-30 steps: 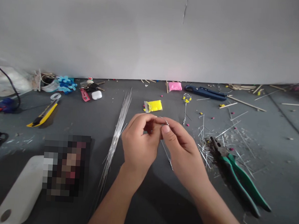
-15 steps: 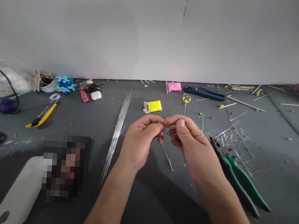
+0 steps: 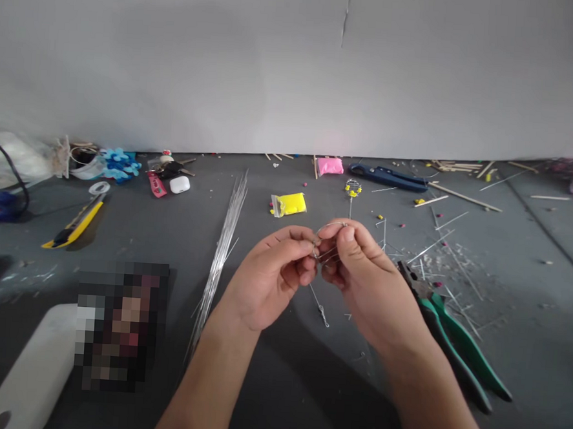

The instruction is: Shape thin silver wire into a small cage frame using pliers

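Observation:
Between my two hands is a thin metal wire (image 3: 332,224) bent into a loop. My left hand (image 3: 276,272) pinches its left side between thumb and fingers. On its right side, my right hand (image 3: 368,271) grips it the same way. A straight wire with a twisted end (image 3: 323,315) lies below the hands; its upper end is hidden by my fingers. Just beyond my right hand rests a wire ring with yellow bits (image 3: 353,189) on a stem. Pliers with green and black handles (image 3: 446,341) lie right beside my right forearm.
A bundle of straight wires (image 3: 220,256) lies left of my left hand. Farther back are a yellow clay packet (image 3: 290,204), a pink packet (image 3: 329,166) and a dark blue cutter (image 3: 390,177). A yellow utility knife (image 3: 77,224) is at left. Wire scraps and sticks litter the right.
My left fingers have shifted slightly on the wire, and more of the loop now shows between the hands. The whole view has moved a little; both hands keep their hold.

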`<state>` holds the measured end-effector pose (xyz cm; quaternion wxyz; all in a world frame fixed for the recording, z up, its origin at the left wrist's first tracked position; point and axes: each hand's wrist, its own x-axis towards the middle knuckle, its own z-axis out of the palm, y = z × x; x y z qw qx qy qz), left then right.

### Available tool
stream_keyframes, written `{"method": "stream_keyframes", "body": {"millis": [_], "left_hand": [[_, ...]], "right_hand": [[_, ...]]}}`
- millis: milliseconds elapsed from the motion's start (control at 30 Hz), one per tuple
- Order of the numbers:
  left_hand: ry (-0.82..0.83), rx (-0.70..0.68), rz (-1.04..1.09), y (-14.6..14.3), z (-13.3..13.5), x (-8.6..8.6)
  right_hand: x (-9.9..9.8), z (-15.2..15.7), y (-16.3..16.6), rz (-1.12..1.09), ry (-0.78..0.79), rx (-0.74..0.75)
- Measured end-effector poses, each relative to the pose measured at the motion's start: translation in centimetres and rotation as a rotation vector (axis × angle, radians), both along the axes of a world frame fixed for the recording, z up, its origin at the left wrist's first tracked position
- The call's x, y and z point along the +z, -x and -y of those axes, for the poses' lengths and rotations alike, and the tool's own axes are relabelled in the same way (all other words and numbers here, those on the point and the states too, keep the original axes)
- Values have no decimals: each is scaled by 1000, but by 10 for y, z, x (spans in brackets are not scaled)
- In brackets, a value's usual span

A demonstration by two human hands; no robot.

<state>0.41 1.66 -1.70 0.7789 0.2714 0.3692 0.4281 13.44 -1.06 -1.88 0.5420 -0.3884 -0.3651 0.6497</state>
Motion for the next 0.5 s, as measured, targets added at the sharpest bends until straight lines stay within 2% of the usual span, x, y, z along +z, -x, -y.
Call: {"method": "stream_keyframes", "body": {"millis": [133, 200, 333, 500], "left_hand": [[-170, 287, -163, -12, 4, -2], [-269, 384, -253, -17, 7, -5], [-388, 479, -388, -21, 12, -10], [-430, 552, -548, -25, 15, -7]], "right_hand": [[-4, 1, 7, 133, -79, -128], [-5, 2, 11, 172, -117, -158], [-3, 5, 16, 225, -131, -189], [-4, 6, 18, 265, -158, -204]]}}
